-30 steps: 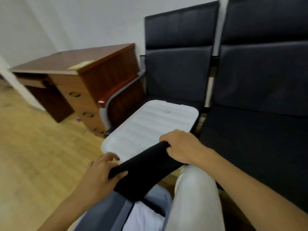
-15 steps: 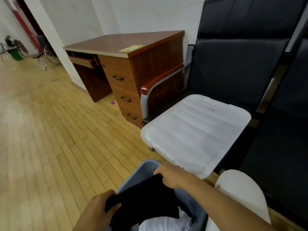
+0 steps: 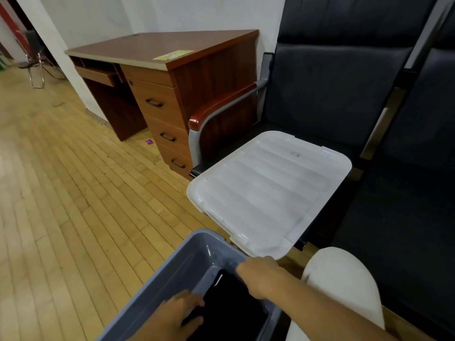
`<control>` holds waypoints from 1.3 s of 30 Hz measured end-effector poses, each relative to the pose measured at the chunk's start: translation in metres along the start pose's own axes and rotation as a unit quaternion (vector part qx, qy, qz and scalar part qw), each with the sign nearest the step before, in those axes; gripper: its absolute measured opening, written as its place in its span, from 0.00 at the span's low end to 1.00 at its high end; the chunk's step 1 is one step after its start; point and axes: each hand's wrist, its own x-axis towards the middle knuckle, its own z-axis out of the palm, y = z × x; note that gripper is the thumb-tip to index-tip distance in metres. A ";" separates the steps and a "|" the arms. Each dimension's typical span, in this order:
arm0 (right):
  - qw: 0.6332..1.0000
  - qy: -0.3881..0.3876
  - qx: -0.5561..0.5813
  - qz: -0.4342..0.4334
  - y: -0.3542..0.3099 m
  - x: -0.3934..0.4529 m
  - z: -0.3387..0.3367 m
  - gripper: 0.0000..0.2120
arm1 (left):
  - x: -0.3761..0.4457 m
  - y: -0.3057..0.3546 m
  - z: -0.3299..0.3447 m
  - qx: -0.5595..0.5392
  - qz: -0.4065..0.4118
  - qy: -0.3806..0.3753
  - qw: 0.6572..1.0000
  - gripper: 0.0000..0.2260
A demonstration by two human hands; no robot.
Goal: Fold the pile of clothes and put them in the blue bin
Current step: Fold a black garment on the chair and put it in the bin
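Reaching down into a blue-grey plastic bin (image 3: 182, 269), two bare hands meet a folded black garment (image 3: 234, 308) that lies inside it. The left hand (image 3: 170, 316), at the near left, curls its fingers over the garment's left edge, gripping the soft dark cloth. The right hand (image 3: 261, 274) is at the garment's far right corner, beside the bin's far wall; its fingers bend downward and are hidden behind the knuckles, so I cannot tell whether they hold the cloth. The garment looks flat and matte, roughly rectangular, filling the space between the two hands.

The bin has smooth, slightly glossy walls and rounded corners, and stands on a floor of pale wooden planks (image 3: 73, 193). Just beyond its far right corner, a white translucent plastic lid (image 3: 268, 190), ribbed with long shallow grooves and rounded at the corners, lies across the seat of a dark padded chair (image 3: 332, 77) with a reddish wooden armrest. To the near right, a knee in pale trousers (image 3: 344, 281) shows. Farther left stands a reddish-brown wooden desk (image 3: 172, 77) with three drawers and dark handles.
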 end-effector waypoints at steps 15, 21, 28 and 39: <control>0.950 0.266 0.165 0.002 0.084 -0.104 -0.024 0.16 | 0.141 0.170 -0.041 0.050 0.059 -0.030 0.997 0.04; 0.904 0.350 0.217 0.109 0.186 -0.191 0.014 0.15 | 0.217 0.298 -0.001 0.065 0.182 -0.055 0.980 0.08; 0.786 0.374 0.254 0.421 0.337 -0.317 0.132 0.13 | 0.290 0.466 0.125 0.026 0.312 -0.104 0.944 0.05; 0.509 0.464 0.277 0.670 0.429 -0.431 0.259 0.32 | 0.317 0.540 0.217 -0.023 0.342 -0.177 0.923 0.05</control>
